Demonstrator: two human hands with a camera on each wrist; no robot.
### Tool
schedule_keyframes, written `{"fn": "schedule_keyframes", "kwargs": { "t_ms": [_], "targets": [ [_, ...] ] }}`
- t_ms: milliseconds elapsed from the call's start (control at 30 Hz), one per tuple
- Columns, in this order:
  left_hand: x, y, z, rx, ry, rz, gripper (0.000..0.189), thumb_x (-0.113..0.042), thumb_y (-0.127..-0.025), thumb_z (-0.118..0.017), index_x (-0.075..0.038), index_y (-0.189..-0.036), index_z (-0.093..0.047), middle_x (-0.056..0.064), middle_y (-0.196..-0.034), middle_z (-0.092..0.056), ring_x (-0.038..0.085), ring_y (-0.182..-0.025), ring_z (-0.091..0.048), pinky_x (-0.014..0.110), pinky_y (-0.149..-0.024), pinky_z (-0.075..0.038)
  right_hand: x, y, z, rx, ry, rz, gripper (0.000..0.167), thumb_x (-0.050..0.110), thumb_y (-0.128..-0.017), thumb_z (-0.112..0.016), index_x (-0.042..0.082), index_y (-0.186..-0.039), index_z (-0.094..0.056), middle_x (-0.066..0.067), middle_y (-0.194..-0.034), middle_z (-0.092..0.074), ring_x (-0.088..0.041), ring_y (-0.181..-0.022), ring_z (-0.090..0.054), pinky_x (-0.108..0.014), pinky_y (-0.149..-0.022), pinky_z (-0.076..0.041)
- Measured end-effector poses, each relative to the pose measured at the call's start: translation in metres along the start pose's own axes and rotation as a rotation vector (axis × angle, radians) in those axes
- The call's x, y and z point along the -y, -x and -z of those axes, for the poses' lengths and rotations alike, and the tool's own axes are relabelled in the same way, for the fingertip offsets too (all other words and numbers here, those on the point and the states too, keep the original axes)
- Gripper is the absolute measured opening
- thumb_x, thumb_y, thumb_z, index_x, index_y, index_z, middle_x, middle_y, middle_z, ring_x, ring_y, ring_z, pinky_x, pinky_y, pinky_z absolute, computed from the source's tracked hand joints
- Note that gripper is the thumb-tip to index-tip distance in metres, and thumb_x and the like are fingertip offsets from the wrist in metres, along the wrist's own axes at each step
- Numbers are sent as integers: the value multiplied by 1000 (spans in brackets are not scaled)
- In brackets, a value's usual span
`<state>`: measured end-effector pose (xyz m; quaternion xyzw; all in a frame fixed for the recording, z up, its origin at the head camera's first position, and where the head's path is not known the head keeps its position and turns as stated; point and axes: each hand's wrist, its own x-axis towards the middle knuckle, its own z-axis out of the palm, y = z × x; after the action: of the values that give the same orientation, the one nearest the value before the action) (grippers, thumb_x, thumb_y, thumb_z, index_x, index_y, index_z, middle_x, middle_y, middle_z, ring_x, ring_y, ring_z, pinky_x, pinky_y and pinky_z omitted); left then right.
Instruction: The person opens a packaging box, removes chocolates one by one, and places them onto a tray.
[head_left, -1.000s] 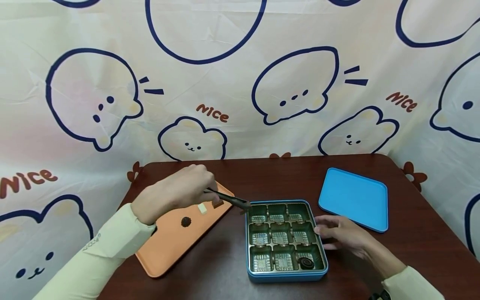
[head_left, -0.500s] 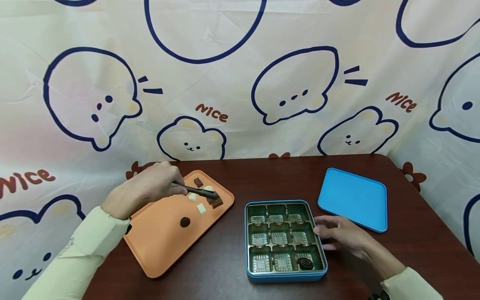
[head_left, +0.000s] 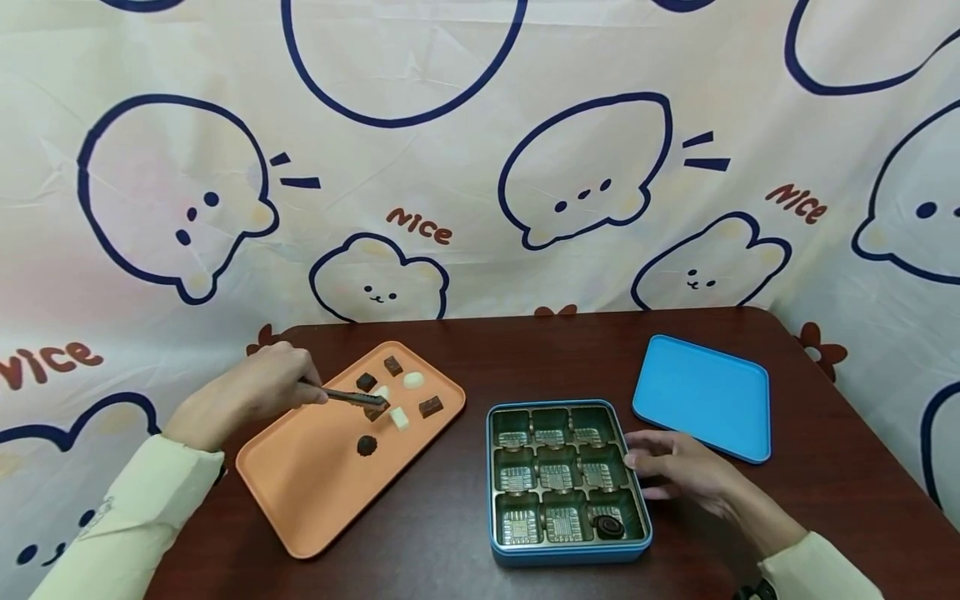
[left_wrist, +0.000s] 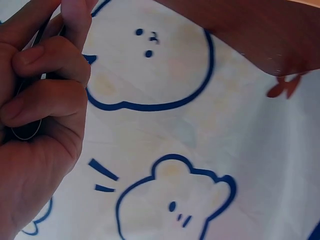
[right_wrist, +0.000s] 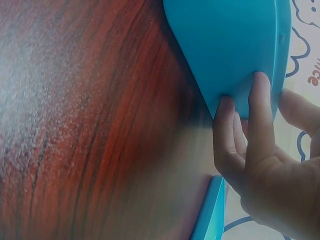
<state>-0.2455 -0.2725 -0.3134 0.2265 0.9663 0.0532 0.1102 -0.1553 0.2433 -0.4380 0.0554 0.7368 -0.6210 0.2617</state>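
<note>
My left hand [head_left: 266,383] has its fingers curled round black tweezers [head_left: 352,397], reaching over the orange tray [head_left: 322,508]. The tweezer tips overlap a brown chocolate piece [head_left: 377,412] in the head view; I cannot tell whether they grip it. Around it lie a white square chocolate [head_left: 399,418], a round dark one [head_left: 367,445], a brown block [head_left: 431,407] and several others. My right hand [head_left: 690,471] holds the right side of a blue tin [head_left: 573,554], thumb at the rim and fingers against the wall [right_wrist: 230,55]. A dark spiral chocolate [head_left: 608,527] sits in the tin's near right compartment.
The blue lid [head_left: 702,396] lies at the back right of the dark wooden table [head_left: 540,358]. Inside the tin is a gold divided insert [head_left: 556,454]. A cartoon-print cloth [head_left: 480,167] hangs behind the table.
My left hand and the tweezers have moved left, from the tin's far left corner to over the orange tray. My right hand stays at the tin's side.
</note>
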Motion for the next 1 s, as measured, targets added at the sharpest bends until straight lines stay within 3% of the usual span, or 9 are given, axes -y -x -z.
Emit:
{"fn": "schedule_keyframes", "kwargs": {
  "t_ms": [67, 167, 233, 300, 367, 433, 667, 1000],
  "targets": [
    [6, 1, -4, -3, -3, 11, 14, -19, -87, -77, -14, -74, -78, -7, -65, -61, 8, -58, -54, 30, -55, -46, 1, 0, 0, -5, 6, -1, 76, 22, -95, -69, -11, -150, -27, -29, -137, -50, -24, -105, -66, -44, -84, -57],
    [14, 2, -9, 3, -19, 25, 16, -20, -87, -76, -15, -73, -77, -7, -63, -60, 9, -57, -52, 46, -74, -52, 1, 0, -1, -12, 10, -6, 76, 22, -95, -69, -10, -150, -28, -28, -137, -51, -24, -105, -67, -44, -84, -57],
    [19, 3, -12, 12, -20, 34, 17, -20, -87, -76, -16, -71, -76, -7, -61, -60, 9, -56, -52, 49, -75, -51, 2, 0, -1, -12, 10, -8, 76, 22, -95, -69, -10, -150, -28, -28, -136, -51, -24, -105, -67, -44, -84, -57],
    [22, 4, -14, 15, -17, 37, 17, -21, -87, -76, -16, -71, -75, -7, -61, -60, 9, -56, -52, 46, -75, -50, 2, 0, -1, -11, 7, -9, 75, 21, -95, -69, -10, -150, -28, -28, -136, -52, -24, -105, -66, -44, -84, -57],
    [25, 5, -16, 21, -1, 40, 17, -21, -87, -76, -16, -71, -75, -6, -62, -60, 9, -56, -52, 34, -61, -47, 2, 0, 0, -3, 8, -2, 75, 21, -95, -68, -11, -150, -27, -28, -136, -51, -24, -105, -66, -44, -84, -57],
    [28, 7, -17, 29, 14, 47, 16, -21, -87, -76, -15, -72, -75, -6, -62, -60, 9, -55, -52, 29, -55, -44, 2, 0, 0, -4, 5, -5, 75, 20, -96, -68, -11, -150, -27, -28, -136, -51, -23, -105, -66, -44, -84, -57],
    [31, 9, -21, 57, 41, 80, 18, -20, -88, -75, -14, -71, -74, -5, -58, -57, 9, -54, -51, 27, -52, -42, 1, -1, -3, -39, 12, -26, 73, 20, -95, -69, -9, -149, -30, -28, -136, -51, -24, -103, -67, -45, -83, -58],
    [28, 6, -11, -6, 15, 46, 18, -22, -87, -77, -12, -72, -74, -6, -58, -53, 10, -52, -44, 28, -52, -36, 2, 1, -4, -41, 17, -28, 72, 21, -95, -68, -9, -149, -31, -27, -136, -51, -25, -104, -67, -44, -83, -57]
  ]
}}
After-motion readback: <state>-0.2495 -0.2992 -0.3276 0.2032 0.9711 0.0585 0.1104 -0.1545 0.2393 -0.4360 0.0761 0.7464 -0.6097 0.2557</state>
